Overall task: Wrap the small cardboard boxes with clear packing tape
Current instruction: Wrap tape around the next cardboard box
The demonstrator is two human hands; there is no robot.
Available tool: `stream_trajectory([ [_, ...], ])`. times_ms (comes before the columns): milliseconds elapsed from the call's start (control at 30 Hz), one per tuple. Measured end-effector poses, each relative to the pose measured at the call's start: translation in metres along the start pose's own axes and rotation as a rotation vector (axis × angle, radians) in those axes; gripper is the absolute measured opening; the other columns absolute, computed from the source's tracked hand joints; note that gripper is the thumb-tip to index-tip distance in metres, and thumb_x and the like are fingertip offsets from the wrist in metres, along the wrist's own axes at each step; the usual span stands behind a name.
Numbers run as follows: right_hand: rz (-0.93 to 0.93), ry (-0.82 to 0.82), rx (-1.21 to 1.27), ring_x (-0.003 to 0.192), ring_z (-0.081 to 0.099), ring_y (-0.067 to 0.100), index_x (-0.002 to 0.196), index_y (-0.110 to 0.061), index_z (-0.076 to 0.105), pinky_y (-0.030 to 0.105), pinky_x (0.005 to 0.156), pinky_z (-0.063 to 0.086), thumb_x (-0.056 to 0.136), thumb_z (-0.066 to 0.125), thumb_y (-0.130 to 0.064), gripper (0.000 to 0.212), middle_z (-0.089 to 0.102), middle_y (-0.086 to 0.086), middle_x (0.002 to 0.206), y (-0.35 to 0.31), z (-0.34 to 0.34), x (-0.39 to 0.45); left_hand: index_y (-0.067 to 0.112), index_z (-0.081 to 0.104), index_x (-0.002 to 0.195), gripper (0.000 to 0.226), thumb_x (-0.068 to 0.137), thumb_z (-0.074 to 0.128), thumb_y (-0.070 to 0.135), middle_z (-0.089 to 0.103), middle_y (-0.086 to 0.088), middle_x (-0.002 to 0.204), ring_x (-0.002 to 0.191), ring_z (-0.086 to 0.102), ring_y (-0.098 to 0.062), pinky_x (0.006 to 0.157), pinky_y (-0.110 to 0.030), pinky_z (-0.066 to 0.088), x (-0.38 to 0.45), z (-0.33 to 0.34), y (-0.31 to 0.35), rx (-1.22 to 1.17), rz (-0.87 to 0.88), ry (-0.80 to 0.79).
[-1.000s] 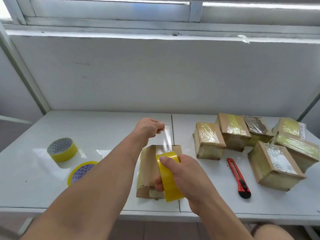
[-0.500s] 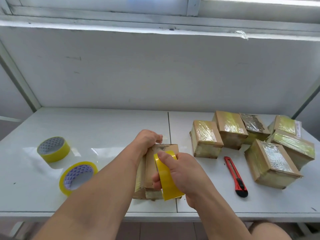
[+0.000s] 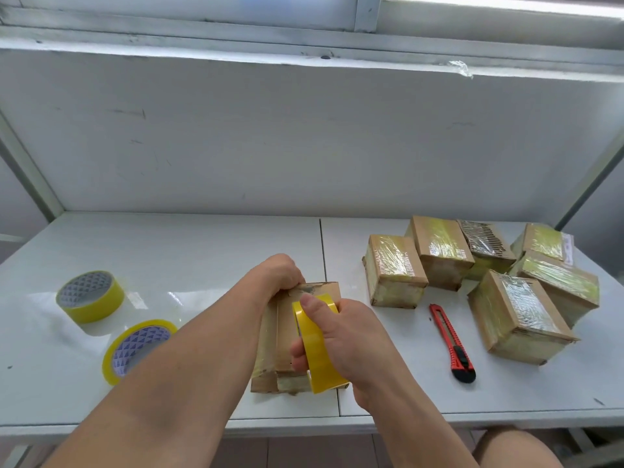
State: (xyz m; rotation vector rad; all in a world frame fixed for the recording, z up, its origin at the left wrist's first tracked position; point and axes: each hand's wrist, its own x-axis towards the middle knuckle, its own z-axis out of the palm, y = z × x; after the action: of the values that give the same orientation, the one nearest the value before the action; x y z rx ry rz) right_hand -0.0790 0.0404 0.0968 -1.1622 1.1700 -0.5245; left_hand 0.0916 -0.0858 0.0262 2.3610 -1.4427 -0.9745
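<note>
Right grip: right hand (image 3: pixel 341 336) is curled round the tape roll (image 3: pixel 315 346), thumb laid over its top edge and fingers through the core, so the roll can turn and pay out while being steered.
Left grip: left hand (image 3: pixel 278 275) is curled over the far top edge of the box (image 3: pixel 280 339); judged, it pins the loose tape end there and keeps the box from sliding as the roll draws toward the body. Whether tape lies under the fingers cannot be seen.
Box in hand: it lies near the front edge of the desk (image 3: pixel 202 244), long side running away from the person, beside the seam between the two desk panels, under both hands.
Roll position: upright on its rim against the box top, near its right side, which would lay the strip straight along the length.
Step, as judged: one lengthwise band is being laid; the sides appear partly covered.
Finished pile: six wrapped boxes (image 3: pixel 395 268) crowd the right side, well apart from the work, probably set aside as done.
Cutter: red utility knife (image 3: pixel 450 339) lies just right of the working hand, handy for severing the strip.
Spares: two more yellow rolls (image 3: pixel 89 295) rest on the left, out of the way.
</note>
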Motion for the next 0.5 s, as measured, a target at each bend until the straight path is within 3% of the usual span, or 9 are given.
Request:
stream_trajectory([
  [100,0.0,0.011,0.012,0.057,0.071,0.023,0.104,-0.011,0.057,0.028,0.054,0.055,0.1,0.059,-0.044,0.033,0.075,0.011,0.071,0.001,-0.001,0.001,0.012,0.075,0.092,0.027,0.095,0.062,0.036,0.073,-0.003,0.092,0.096,0.068,-0.025,0.085,-0.035,0.056,-0.001,0.002,0.006,-0.042,0.182,0.158],
  [167,-0.002,0.026,0.01,0.058,0.071,0.024,0.103,-0.012,0.057,0.03,0.057,0.056,0.099,0.059,-0.046,0.034,0.075,0.012,0.071,0.003,0.0,0.004,0.015,0.074,0.088,0.037,0.097,0.058,0.048,0.072,0.0,0.086,0.088,0.067,-0.021,0.079,-0.033,0.054,-0.01,0.006,0.008,-0.041,0.258,0.093],
  [233,-0.012,0.04,-0.013,0.058,0.071,0.022,0.106,-0.015,0.057,0.029,0.057,0.056,0.099,0.058,-0.048,0.034,0.075,0.012,0.073,0.005,0.002,0.005,0.021,0.072,0.096,0.035,0.096,0.058,0.053,0.07,0.003,0.092,0.09,0.063,-0.017,0.074,-0.03,0.049,-0.014,0.012,0.005,0.053,0.31,0.001],
  [333,-0.028,0.021,-0.044,0.061,0.071,0.019,0.123,-0.02,0.051,0.024,0.053,0.054,0.1,0.053,-0.045,0.034,0.076,0.01,0.076,0.007,0.004,0.001,0.025,0.068,0.107,0.032,0.1,0.053,0.052,0.067,0.006,0.099,0.097,0.061,-0.015,0.075,-0.028,0.044,-0.01,0.019,-0.006,0.012,0.352,-0.038],
  [500,-0.05,0.006,-0.021,0.066,0.073,0.018,0.123,-0.02,0.052,0.025,0.058,0.056,0.101,0.052,-0.032,0.025,0.077,0.009,0.079,0.02,0.002,-0.014,0.029,0.066,0.111,0.034,0.102,0.046,0.055,0.062,0.01,0.097,0.094,0.057,-0.013,0.076,-0.029,0.041,-0.01,0.019,-0.01,0.016,0.366,-0.061],
])
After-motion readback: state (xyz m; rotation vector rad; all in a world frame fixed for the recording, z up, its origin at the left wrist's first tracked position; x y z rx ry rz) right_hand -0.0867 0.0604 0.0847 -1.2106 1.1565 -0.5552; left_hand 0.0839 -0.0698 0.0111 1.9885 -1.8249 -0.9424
